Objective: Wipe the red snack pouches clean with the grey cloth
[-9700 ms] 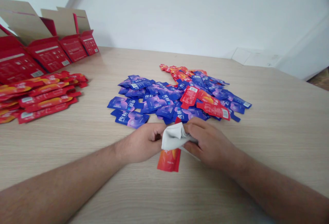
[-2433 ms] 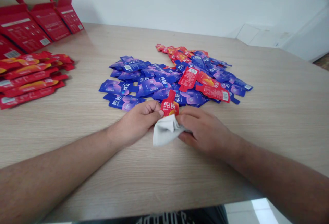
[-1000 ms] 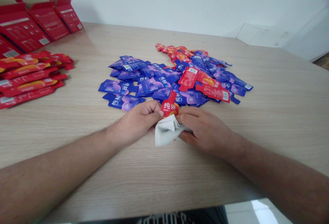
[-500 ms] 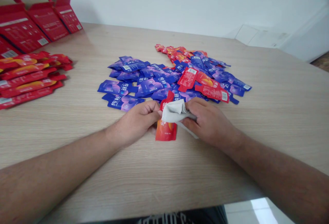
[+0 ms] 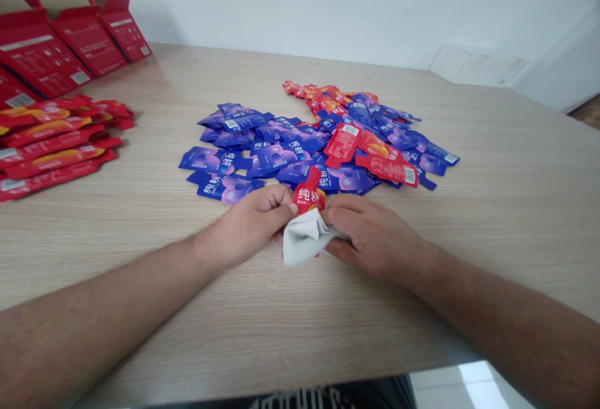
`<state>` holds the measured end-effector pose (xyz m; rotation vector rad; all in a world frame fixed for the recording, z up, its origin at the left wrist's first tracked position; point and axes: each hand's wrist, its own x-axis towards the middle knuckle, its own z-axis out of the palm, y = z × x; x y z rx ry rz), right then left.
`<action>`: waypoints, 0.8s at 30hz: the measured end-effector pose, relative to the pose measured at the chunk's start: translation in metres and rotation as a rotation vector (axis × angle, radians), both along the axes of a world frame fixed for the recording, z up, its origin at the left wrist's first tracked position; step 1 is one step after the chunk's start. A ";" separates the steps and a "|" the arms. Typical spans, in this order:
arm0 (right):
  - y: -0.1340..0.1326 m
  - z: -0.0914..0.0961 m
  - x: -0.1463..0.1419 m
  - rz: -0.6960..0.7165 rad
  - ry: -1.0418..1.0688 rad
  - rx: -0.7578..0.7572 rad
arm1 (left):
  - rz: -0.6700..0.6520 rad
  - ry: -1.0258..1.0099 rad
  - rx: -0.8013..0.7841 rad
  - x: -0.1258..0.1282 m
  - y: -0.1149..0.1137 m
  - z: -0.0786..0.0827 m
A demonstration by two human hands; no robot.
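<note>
My left hand (image 5: 250,221) pinches the upper part of a red sachet (image 5: 309,197) with white characters, holding it flat near the table's front. My right hand (image 5: 370,234) is closed on a crumpled white cloth (image 5: 304,243), which lies over the sachet's lower half and hides it. Both hands rest on the wooden table (image 5: 300,309), just in front of a loose heap of blue sachets (image 5: 262,152) mixed with some red ones (image 5: 375,159).
A row of red sachets (image 5: 56,146) lies laid out at the left edge. Open red cardboard boxes (image 5: 60,40) stand behind them at the far left. A white wall runs along the table's far side.
Half a second ago the cloth covered the sachet's top; now my right hand has drawn it down over the lower half, baring the top. My left hand has kept its hold.
</note>
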<state>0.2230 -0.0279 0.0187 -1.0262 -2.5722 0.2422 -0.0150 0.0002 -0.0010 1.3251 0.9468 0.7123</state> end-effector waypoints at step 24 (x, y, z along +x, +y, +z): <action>0.005 0.000 0.004 -0.186 0.024 0.055 | -0.015 -0.019 -0.021 0.000 0.002 -0.001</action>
